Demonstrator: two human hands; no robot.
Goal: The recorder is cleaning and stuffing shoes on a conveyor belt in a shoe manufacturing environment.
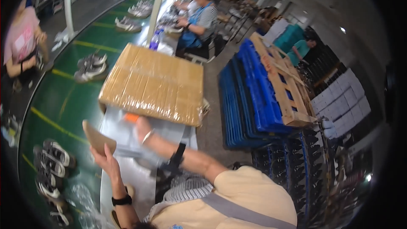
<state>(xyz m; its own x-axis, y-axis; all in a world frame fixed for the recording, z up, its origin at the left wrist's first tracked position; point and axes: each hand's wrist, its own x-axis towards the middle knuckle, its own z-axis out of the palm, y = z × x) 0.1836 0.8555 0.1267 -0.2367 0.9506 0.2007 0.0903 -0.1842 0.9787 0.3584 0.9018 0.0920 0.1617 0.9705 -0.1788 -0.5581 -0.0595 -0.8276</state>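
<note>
A tan insole is held between the fingers and thumb of the left hand, just above the palm. The right hand is seen blurred, reaching under the near edge of one large plastic-wrapped cardboard package; its degree of closure cannot be told. One orange object lies just left of the right hand. Three pairs of grey shoes are counted left of the left hand on the green conveyor. One blue pallet stack stands well right of both hands.
</note>
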